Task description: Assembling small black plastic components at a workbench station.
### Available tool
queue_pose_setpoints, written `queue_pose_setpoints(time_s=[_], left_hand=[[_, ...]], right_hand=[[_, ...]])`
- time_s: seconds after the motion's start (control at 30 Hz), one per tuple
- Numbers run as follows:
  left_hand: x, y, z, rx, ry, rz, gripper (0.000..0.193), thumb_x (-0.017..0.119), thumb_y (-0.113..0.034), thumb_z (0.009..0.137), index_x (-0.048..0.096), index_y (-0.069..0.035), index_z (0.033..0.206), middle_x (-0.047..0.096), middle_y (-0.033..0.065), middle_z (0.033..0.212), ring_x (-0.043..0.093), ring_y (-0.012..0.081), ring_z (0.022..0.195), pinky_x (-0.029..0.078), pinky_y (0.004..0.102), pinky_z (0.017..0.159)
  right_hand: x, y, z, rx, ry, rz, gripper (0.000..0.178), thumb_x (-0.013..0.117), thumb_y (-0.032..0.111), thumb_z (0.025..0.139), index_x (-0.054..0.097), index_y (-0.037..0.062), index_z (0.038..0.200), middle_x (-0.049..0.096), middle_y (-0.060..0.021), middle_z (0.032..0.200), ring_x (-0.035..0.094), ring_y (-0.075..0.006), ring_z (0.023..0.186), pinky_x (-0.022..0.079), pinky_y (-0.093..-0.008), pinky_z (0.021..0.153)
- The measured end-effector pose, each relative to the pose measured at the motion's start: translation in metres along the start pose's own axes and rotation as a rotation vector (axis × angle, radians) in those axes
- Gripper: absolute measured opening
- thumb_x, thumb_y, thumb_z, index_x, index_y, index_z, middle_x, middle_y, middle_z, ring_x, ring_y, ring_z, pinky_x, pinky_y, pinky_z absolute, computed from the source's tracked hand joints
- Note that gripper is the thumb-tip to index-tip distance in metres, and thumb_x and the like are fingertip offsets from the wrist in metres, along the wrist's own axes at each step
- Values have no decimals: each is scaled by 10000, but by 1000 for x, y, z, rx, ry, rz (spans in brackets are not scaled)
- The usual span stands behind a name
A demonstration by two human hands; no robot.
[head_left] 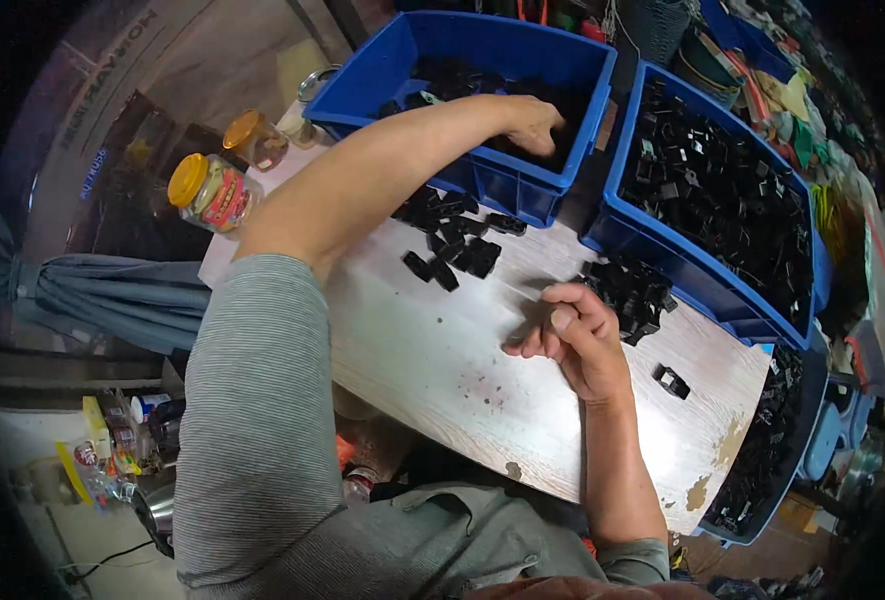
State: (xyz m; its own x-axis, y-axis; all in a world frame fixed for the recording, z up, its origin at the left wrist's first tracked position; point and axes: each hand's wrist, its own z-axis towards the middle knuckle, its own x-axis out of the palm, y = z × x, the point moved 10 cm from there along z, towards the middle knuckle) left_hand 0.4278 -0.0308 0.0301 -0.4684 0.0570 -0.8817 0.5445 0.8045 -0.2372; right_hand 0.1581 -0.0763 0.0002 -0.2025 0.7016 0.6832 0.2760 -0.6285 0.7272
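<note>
My left arm stretches across the table to a blue plastic bin (507,182) at the far side. Down inside it is my left hand (530,122), its fingertips hidden among small black plastic parts. My right hand (584,340) hovers over the table with fingers loosely curled and apart, and nothing shows between them. Just beyond it lies a heap of black parts (630,295). A second loose group of black parts (452,240) rests in front of the bin. One single black part (672,380), frame-like, lies to the right of my right wrist.
Another blue bin (697,272), full of black parts, stands at the right. A further bin (730,540) of them sits lower, beyond the table's right edge. Two jars stand at the table's left end, one yellow-lidded (212,195) and one orange-lidded (255,140). The tabletop (432,350) has worn patches.
</note>
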Motion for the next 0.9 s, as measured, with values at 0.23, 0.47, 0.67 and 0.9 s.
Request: queue_pose_setpoints(time_s=[0.23,0.47,0.67,0.9], left_hand=[[-6,-4,-1,-1,-5,-31,692,701,-204,767,559,-166,1444,698,168,1212,697,335,1037,633,487,768],[-9,13,12,99,-54,-62,506,738,-295,743,718,-117,1216,738,164,1097,696,355,1022,566,441,855],[-48,-4,-14,135,-302,-96,451,806,-379,712,769,-151,1099,758,90,1070,714,277,980,567,414,849],[-99,22,-94,33,-772,-419,389,822,-375,721,767,-112,1002,747,119,951,718,229,892,554,333,800]], right_hand=[[-4,3,0,-14,-9,3,272,629,129,970,600,12,1214,563,-70,647,702,-286,728,603,-574,818],[-4,-4,2,4,-8,-2,289,649,162,971,600,22,1220,573,-86,641,701,-302,724,596,-595,811],[-2,3,-2,-9,-27,-40,255,582,132,993,576,-4,1209,549,-82,653,665,-269,698,592,-593,808],[-5,2,-1,-9,-31,-39,263,594,137,990,578,-3,1212,556,-73,658,667,-253,704,594,-598,825]])
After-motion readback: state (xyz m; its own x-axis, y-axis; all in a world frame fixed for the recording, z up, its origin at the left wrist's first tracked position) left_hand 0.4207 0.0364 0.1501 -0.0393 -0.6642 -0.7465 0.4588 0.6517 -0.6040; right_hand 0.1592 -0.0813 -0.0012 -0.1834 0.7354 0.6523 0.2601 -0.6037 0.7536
